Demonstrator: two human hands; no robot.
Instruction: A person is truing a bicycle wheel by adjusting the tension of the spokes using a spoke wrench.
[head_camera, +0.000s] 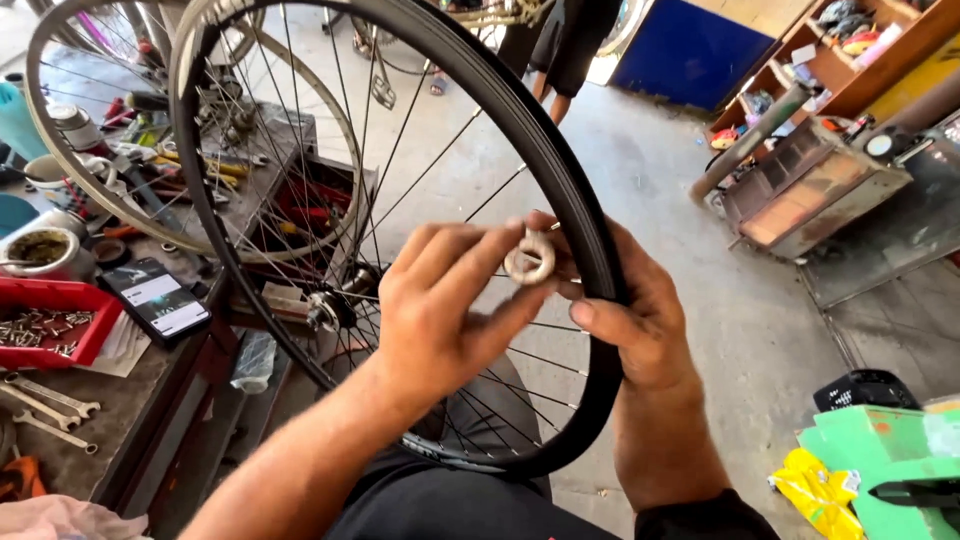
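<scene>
The right hand (640, 320) wraps the tyred wheel (560, 180), steadying it upright. The left hand (440, 310) fingers pinch a pale spoke wrench (529, 257) at the rim.

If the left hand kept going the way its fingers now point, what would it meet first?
The left hand points up and right; its fingers already touch the small metal ring, with the right hand and the tyre probably just behind.

Both forearms reached up from near, close together at the middle. The left hand (440, 310) was raised with thumb and fingertips pinched. The right hand (640, 320), just to its right, curled its fingers in a grip, thumb pointing left.
</scene>
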